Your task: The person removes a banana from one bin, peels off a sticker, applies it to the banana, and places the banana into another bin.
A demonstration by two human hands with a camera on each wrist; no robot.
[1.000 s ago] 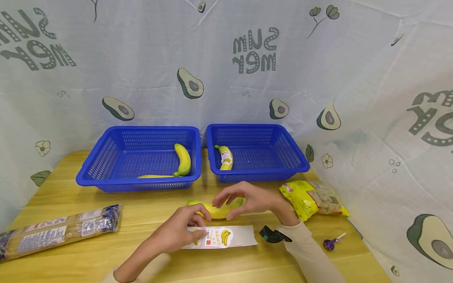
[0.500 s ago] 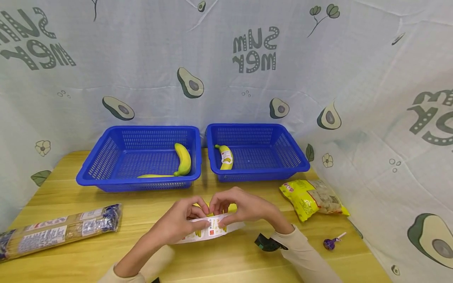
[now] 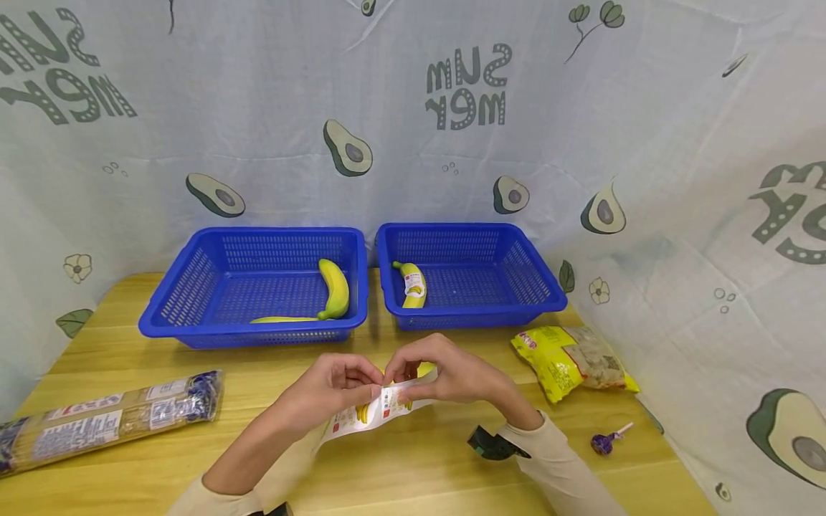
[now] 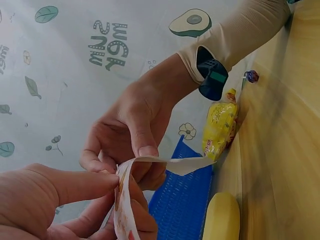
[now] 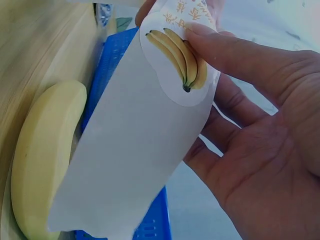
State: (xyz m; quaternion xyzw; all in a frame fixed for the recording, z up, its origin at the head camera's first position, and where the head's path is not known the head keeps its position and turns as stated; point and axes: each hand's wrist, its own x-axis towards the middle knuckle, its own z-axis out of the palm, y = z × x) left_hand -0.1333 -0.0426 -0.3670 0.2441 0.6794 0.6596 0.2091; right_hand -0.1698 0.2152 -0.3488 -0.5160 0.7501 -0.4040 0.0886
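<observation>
Head view looks down; wrist views (close) share the sticker sheet (image 5: 145, 150).

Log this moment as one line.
left hand: pinches sticker sheet | right hand: pinches sticker sheet | banana: on table, behind hands

white sticker strip (image 3: 371, 413) printed with yellow banana bunch, red mark. yellow banana (image 5: 42, 150) on pale wood-grain tabletop (image 3: 413, 473). two blue mesh baskets (image 3: 258, 287), yellow-green bananas inside, one with white label (image 3: 413, 284). yellow snack bag (image 3: 571, 360). purple lollipop (image 3: 601, 444). backdrop cloth (image 3: 413, 107) pale grey, green avocado motifs, grey dotted lettering. beige sleeves (image 3: 568, 473), black-green wrist device (image 3: 493, 444).
</observation>
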